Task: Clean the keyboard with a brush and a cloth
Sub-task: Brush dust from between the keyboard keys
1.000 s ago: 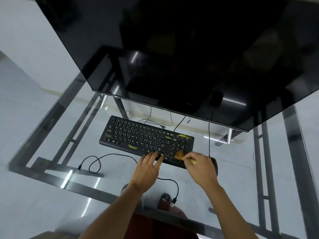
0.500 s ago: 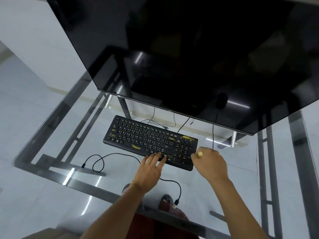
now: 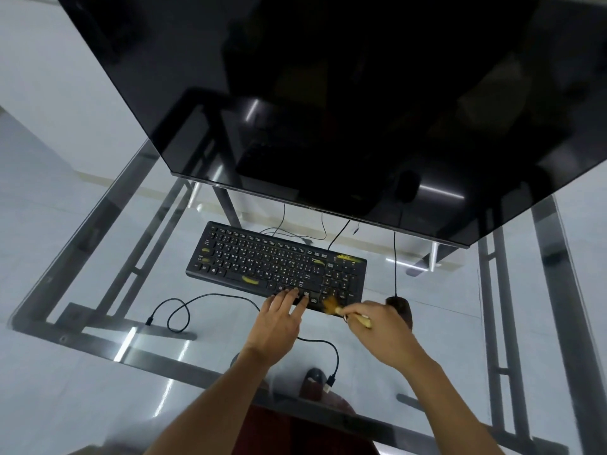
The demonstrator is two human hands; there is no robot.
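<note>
A black keyboard (image 3: 262,261) with yellow smears on some keys lies on the glass table, below the monitor. My left hand (image 3: 279,320) rests flat with its fingertips on the keyboard's front edge, fingers spread. My right hand (image 3: 381,330) grips a small brush (image 3: 331,305) whose tan bristles touch the front right corner of the keyboard near the number pad. The brush's pale handle end sticks out of my fist. No cloth is in view.
A large dark monitor (image 3: 328,93) overhangs the keyboard. A dark mouse (image 3: 399,307) sits just right of my right hand, its cord running up. A loose black cable (image 3: 184,310) loops on the glass table (image 3: 98,372) left of my hands. Metal frame bars show through the glass.
My right hand swept the brush off to the right of the keyboard and has come back, bristles now on the front right corner. My left hand stayed on the front edge.
</note>
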